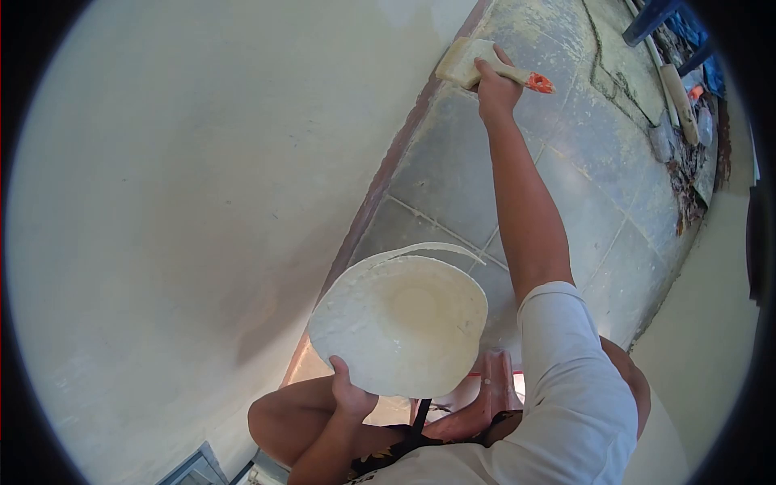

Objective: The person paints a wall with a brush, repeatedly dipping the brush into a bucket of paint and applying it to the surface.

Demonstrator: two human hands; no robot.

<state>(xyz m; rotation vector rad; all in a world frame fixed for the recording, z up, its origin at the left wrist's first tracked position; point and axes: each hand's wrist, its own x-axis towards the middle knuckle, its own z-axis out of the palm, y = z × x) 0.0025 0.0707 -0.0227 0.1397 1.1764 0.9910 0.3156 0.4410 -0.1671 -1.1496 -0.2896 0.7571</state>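
Observation:
My right hand point(499, 81), stretched far forward, is closed round a wide paint brush point(462, 63) with an orange-red handle end. The brush's pale bristles are at the foot of the wall point(202, 162), beside the reddish-brown strip point(388, 166) along its base. Nearer to me, my left hand point(352, 394) grips the rim of a large whitish basin point(396, 323), thumb over the edge and the other fingers hidden beneath. Pale liquid lies inside the basin, which has a curved, partly detached strip on its far rim.
Grey floor tiles point(453, 170) with pale splashes run along the wall. At the upper right are blue chair legs point(647, 20), bottles, a long pale stick and dry debris. Part of a reddish stool point(493, 388) shows beneath me, between my bent knees.

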